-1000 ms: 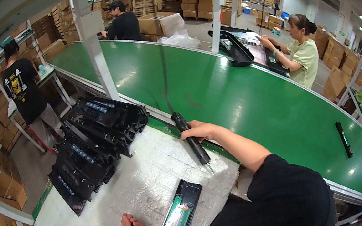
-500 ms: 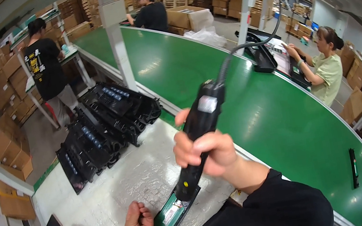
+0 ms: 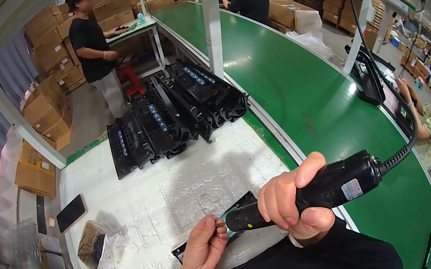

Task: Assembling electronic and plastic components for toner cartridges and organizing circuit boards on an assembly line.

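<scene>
I note my right hand [image 3: 297,200] wrapped round the electric screwdriver [image 3: 336,183] over the black panel [image 3: 245,200] on the white worktop [image 3: 98,184], my left hand [image 3: 202,247] pressed closed at its tip, any pinched item indiscernible; a tilt or accidental start could nick those fingers.

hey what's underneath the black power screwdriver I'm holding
Partly under the screwdriver lies a black panel with a green strip showing. The panel's middle is covered by the screwdriver's front end and your left hand, so anything there can't be seen.
</scene>
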The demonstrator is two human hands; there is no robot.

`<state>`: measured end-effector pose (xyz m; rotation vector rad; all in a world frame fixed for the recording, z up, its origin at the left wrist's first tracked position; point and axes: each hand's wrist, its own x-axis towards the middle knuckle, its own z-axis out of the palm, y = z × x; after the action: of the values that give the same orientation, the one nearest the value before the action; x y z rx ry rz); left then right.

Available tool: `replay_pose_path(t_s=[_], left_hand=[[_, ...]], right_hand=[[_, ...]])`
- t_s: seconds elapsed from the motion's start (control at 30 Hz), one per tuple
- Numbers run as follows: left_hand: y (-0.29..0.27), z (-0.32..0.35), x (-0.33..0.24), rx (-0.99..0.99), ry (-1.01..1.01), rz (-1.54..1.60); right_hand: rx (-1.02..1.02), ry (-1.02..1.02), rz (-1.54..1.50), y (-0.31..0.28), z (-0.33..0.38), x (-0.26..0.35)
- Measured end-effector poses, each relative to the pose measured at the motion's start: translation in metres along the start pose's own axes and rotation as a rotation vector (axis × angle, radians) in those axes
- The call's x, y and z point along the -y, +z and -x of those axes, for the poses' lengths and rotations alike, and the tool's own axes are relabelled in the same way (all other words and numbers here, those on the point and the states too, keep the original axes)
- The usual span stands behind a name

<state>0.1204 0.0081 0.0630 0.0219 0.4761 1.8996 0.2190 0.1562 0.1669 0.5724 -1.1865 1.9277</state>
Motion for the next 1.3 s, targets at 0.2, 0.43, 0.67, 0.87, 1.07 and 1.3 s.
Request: replay_pose_path(t_s=[0.2, 0.43, 0.67, 0.87, 1.07, 1.3], left_hand=[[-0.001, 0.002, 0.005, -0.067, -0.028, -0.032], [-0.005, 0.003, 0.007, 0.017, -0.094, -0.036], [-0.012, -0.005, 0.011, 0.022, -0.140, 0.102], [0.004, 0.012, 0.018, 0.051, -0.186, 0.048], [-0.027, 0.019, 0.014, -0.056, -0.337, 0.041], [-0.017, 0.026, -0.024, -0.336, 0.006, -0.182]], right_hand=[[0.138, -0.058, 0.067, -0.004, 0.003, 0.006], [0.268, -0.068, 0.044, -0.001, 0.002, 0.011], [0.083, 0.018, 0.191, 0.006, 0.014, 0.000], [0.008, -0.022, 0.073, 0.001, 0.018, 0.011], [-0.014, -0.009, 0.203, -0.010, 0.026, 0.025], [0.053, 0.035, 0.235, -0.021, 0.008, 0.008]])
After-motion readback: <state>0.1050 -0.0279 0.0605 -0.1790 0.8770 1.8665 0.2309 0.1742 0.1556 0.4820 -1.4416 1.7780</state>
